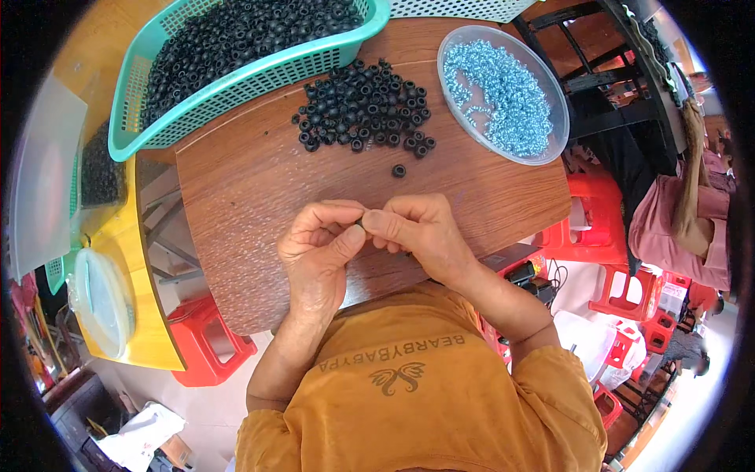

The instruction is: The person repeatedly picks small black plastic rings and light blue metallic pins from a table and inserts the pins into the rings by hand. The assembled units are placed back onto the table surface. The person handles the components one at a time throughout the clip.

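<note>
- Small black ring (pixel 361 224) sat pinched where both hands met, above the near edge of the wooden board (pixel 252 204); only a dark sliver of it showed between the fingertips.
- Head view: my left hand (pixel 318 252) was curled, thumb and forefinger closed on the ring from its 9 o'clock side; my right hand (pixel 417 232) closed on it from 3 o'clock. Both were grasping, neither slack.
- I judged the two hands equally near the piece, since each touched it. I could not tell whether a screw was also held there; the fingers hid it.
- The ring's axis and which way its hole faced I could not tell, too little of it showed.
- From the hands, the loose pile of black rings (pixel 366 106) lay at 12 o'clock, well apart, with a single stray ring (pixel 399 171) nearer, between pile and hands.
- The clear bowl of pale blue screws (pixel 503 90) lay at 1 o'clock, closer to my right hand.
- The teal basket (pixel 141 118) heaped with more black rings lay at 11 o'clock, on my left hand's side.
</note>
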Demonstrator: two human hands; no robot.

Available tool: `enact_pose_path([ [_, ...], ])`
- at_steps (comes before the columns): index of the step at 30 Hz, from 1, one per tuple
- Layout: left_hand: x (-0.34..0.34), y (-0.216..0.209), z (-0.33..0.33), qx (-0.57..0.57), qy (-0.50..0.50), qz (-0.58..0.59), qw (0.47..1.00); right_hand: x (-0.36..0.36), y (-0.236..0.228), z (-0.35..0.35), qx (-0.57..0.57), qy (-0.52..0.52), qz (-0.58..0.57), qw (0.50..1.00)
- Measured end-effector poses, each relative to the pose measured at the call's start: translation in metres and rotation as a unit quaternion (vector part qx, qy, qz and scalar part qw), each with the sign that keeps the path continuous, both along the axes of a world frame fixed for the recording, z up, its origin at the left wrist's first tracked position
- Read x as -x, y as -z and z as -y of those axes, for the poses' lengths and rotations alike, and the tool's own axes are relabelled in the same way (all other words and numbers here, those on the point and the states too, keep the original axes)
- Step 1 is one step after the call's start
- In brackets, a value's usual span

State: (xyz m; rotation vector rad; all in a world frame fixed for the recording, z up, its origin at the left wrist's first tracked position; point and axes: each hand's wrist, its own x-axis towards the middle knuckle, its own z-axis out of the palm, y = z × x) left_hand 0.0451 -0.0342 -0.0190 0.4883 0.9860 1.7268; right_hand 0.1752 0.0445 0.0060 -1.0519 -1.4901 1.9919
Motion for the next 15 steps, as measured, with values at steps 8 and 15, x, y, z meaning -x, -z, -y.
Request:
enact_pose_path([
  [8,0.002,-0.001,0.002,0.014,0.000,0.015,1.000,-0.002,-0.003,-0.006,-0.073,0.018,0.049,0.996],
  [15,0.007,0.000,-0.001,0.048,-0.006,0.036,0.998,0.007,0.016,-0.063,-0.647,0.100,0.178,0.735],
])
